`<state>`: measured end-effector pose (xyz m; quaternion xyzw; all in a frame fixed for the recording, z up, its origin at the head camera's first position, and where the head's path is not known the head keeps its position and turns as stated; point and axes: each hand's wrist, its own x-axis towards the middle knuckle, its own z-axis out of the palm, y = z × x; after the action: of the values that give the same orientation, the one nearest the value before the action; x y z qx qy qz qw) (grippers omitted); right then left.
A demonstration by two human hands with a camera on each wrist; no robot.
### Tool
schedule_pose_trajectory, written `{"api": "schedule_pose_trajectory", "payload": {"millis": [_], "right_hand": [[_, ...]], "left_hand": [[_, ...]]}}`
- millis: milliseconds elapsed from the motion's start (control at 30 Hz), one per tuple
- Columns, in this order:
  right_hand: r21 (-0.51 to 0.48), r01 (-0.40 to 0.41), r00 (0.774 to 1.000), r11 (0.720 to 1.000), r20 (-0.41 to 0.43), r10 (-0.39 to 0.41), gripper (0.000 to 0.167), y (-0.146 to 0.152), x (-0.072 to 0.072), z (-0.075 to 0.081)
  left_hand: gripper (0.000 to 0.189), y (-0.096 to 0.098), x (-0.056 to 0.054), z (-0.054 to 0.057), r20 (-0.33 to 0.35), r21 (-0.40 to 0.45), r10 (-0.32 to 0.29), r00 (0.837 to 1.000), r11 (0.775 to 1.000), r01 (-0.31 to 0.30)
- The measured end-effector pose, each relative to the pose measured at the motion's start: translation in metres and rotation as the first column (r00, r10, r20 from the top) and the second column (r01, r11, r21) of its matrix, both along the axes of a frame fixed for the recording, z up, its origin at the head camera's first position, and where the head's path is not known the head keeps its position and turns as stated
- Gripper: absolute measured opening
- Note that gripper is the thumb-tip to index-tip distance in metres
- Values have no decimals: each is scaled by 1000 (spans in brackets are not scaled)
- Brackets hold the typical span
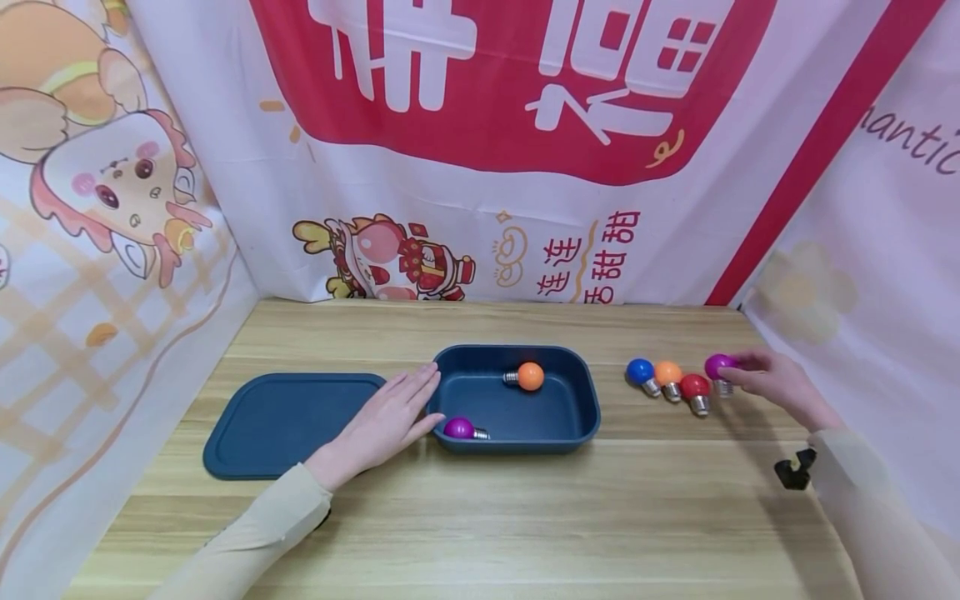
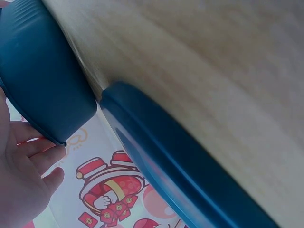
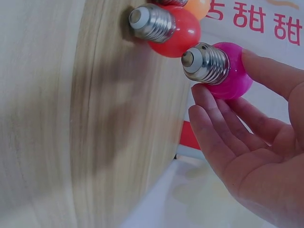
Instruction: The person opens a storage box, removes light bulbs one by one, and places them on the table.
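My right hand (image 1: 780, 385) pinches a purple light bulb (image 3: 232, 71) by its round end between thumb and fingers, its metal screw base left bare. Just left of that bulb, a red light bulb (image 1: 694, 386), an orange light bulb (image 1: 667, 373) and a blue light bulb (image 1: 641, 372) lie in a row on the table. With fingers fairly straight, my left hand (image 1: 386, 423) touches the left rim of a dark blue box (image 1: 517, 447). Inside the box are another orange bulb (image 1: 531, 377) at the back and another purple bulb (image 1: 459, 428) in the front left corner.
A flat dark blue lid (image 1: 288, 425) lies left of the box, partly under my left forearm. The wooden table (image 1: 525, 525) meets printed cloth hangings (image 1: 420, 183) at the back and both sides.
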<state>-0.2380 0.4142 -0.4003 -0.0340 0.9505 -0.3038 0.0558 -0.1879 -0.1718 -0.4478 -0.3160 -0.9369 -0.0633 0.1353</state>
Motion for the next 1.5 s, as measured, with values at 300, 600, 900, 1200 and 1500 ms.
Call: {"api": "schedule_pose_trajectory", "payload": {"millis": [300,600,900,1200,1500], "right_hand": [[-45,13,1000,999,28,-11,63,8,1,-7],[-56,18,998,998,60,-14,63,12,-3,-18],[-56,24,996,998,89,-18,62,13,-7,-25],[-56,29,993,998,113,-23,64,13,-9,-29],[-29,38,991,999,133,-33,64,13,-13,-29]], "left_hand": [[68,0,1,0,6,-11,9,1000,1000,-9],[66,1,1,0,22,-8,15,1000,1000,-15],[66,0,0,0,23,-3,16,1000,1000,-16],[66,0,1,0,24,-14,20,1000,1000,-20],[66,0,1,-1,24,-10,21,999,1000,-21]]}}
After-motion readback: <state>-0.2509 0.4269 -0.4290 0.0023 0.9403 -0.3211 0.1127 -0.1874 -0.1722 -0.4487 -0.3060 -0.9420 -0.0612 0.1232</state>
